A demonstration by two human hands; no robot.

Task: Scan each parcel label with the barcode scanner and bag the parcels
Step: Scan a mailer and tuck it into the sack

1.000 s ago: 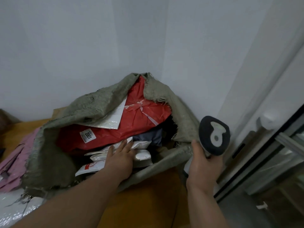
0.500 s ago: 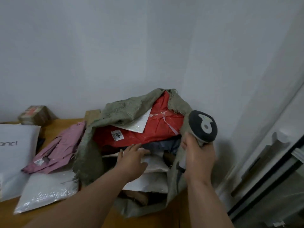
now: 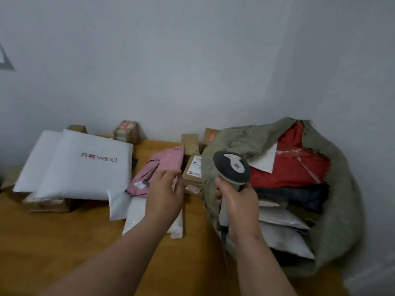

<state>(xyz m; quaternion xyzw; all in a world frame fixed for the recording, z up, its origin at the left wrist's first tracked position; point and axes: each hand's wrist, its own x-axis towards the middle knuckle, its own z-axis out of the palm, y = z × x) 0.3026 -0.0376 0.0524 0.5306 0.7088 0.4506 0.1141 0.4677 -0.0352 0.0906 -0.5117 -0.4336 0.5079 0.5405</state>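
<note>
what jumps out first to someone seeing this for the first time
The grey-green woven sack on the right, gaping open and stuffed with parcels, a bright red one on top. In front of it the right hand grips a barcode scanner, while the left hand reaches over a pink parcel on the wooden table.

White mailer bag (image 3: 81, 165), top of the stack on the left: printed "vancl" in dark letters, preceded by red characters, not legible. Cardboard box (image 3: 193, 170) beside the sack: white label, print too small to read. Pink bag (image 3: 159, 169): small white label, illegible.
</note>
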